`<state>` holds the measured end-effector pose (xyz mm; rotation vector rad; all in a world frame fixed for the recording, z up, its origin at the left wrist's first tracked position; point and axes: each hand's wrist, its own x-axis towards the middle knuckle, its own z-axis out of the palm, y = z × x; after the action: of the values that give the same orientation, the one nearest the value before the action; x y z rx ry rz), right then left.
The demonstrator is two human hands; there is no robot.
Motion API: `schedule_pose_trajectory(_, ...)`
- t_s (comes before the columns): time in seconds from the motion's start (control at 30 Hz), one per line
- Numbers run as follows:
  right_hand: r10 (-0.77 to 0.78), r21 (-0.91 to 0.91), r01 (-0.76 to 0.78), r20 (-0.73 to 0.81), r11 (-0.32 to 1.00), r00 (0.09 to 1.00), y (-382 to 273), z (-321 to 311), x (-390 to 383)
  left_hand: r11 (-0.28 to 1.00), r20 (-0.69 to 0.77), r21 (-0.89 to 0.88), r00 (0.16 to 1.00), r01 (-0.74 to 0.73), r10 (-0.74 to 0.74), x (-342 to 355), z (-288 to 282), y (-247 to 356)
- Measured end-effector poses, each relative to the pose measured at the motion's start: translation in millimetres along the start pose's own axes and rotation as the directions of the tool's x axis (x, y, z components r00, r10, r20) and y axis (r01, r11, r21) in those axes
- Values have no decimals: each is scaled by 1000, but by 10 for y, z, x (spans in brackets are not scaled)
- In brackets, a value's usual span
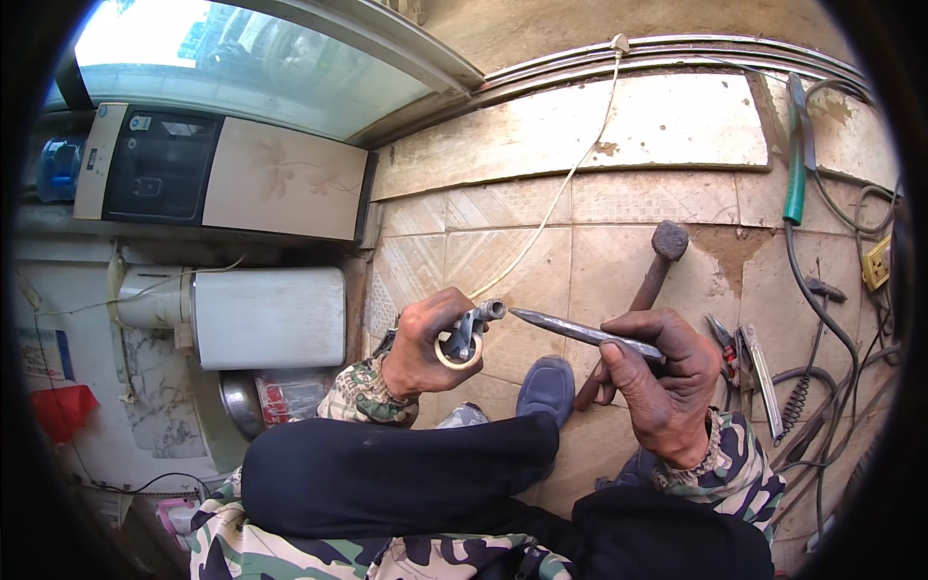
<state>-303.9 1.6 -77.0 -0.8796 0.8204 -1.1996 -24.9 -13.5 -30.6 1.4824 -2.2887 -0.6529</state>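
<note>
In the middle of the frame, the person's left hand (423, 338) had its fingers curled tight around a small metal part (466, 333). To its right, the right hand (669, 387) pinched a pointed metal rod (565, 328), tip near the part. A hammer (669, 242) showed behind.

Upper left, a cream-and-black appliance (290, 181) sits near a glass pane (290, 63), a blue bottle (60, 168) (partly in shadow) at its end. Below is a white boxy unit (271, 317); right, a green-handled tool (796, 184) trails dark cable (791, 253) over floor tiles (667, 198).
</note>
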Motion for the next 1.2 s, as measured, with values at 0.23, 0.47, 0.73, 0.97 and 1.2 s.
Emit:
schedule_pose_trajectory(0.23,-28,-14,28,-26,1000,999,-2,-12,32,1000,40,0,999,-2,2,-17,68,-57)
schedule_pose_trajectory(0.47,24,-41,-23,9,999,1000,-100,-58,78,1000,38,-18,999,-16,17,-21,149,-85)
schedule_pose_trajectory(0.73,118,22,-121,109,992,987,-172,-47,159,999,58,-31,998,-28,30,-34,175,-83)
schedule_pose_trajectory(0.97,-72,-96,82,102,992,992,-32,17,280,1000,65,-25,998,-19,20,-59,212,-42)
schedule_pose_trajectory(1.2,39,-155,-21,112,988,993,-70,-35,382,1000,68,-21,997,22,-20,-49,262,-80)
